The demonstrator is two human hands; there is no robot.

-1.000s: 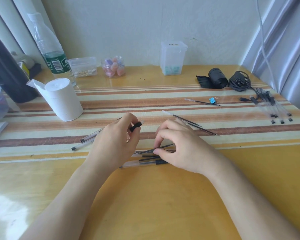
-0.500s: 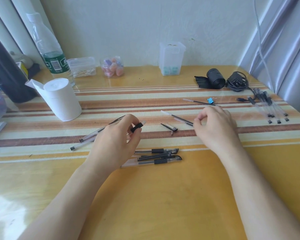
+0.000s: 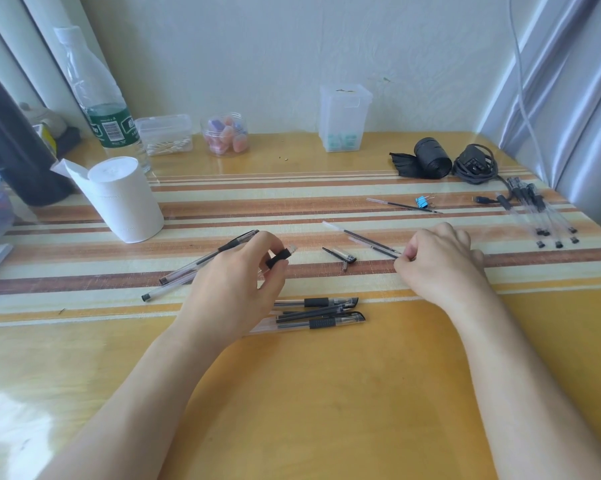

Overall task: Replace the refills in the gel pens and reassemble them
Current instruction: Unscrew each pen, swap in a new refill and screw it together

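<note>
Pinches refill (image 3: pixel 375 242) by its near tip with right hand (image 3: pixel 441 265), low on table (image 3: pixel 327 375), likely to lift it; grips barrel (image 3: pixel 278 259) in left hand (image 3: pixel 229 289), end angled rightward, seemingly ready to receive it.

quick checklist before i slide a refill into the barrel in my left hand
1. Left hand grips the pen barrel: ok.
2. Right hand pinches the end of a refill: ok.
3. Refill lifted off the table: not ok, it lies flat.
4. Barrel empty inside: cannot tell.
5. Loose pen tip within reach between the hands: ok.
</note>
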